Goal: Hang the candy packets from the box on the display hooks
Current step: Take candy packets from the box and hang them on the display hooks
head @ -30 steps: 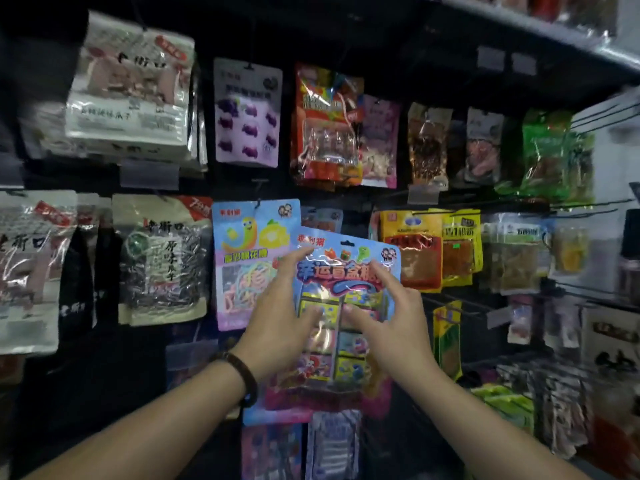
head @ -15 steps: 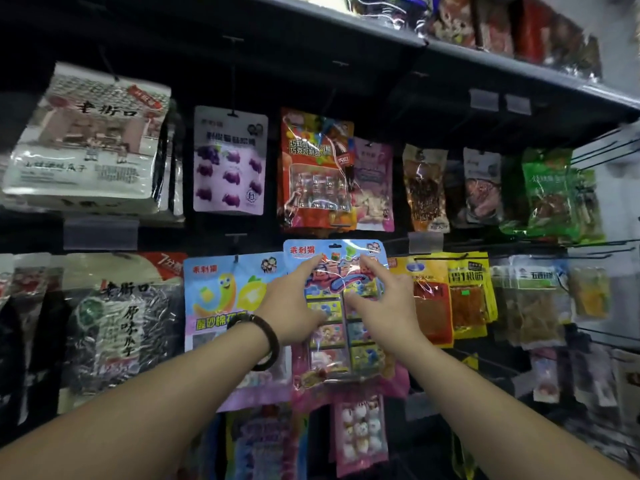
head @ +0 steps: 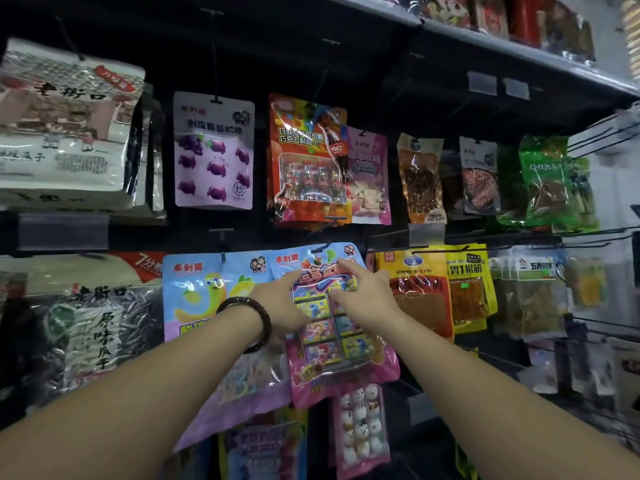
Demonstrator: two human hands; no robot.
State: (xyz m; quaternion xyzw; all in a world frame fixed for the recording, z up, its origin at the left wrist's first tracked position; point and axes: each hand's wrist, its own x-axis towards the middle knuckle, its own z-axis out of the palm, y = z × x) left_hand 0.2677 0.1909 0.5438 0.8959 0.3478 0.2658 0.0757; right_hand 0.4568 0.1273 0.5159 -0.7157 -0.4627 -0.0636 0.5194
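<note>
packet: blue-and-pink candy packet [head: 341,337] flat against the display wall, middle row, top edge up at a hook [head: 320,249]; cannot tell if the hang hole is on the hook.
left hand: left hand [head: 282,299] on the packet's upper left, fingers spread flat, index reaching toward the printed title; pressing, not pinching. dark bead bracelet [head: 258,318] on the wrist.
right hand: right hand [head: 369,296] on the upper right, fingers loosely spread, index pointing up toward the top edge.
left edge: overlaps the blue banana-print packet [head: 204,296], no gap.
right edge: just beside the yellow-orange packet [head: 414,292], narrow dark strip between.
top edge: close under the red cola-bottle packet [head: 306,161] and pink packet [head: 369,178].
bottom edge: pink lower part overhangs a packet of round white candies [head: 360,427].
open room: dark bare panel lower right of the packet; everything else crowded.
box: not in view.
</note>
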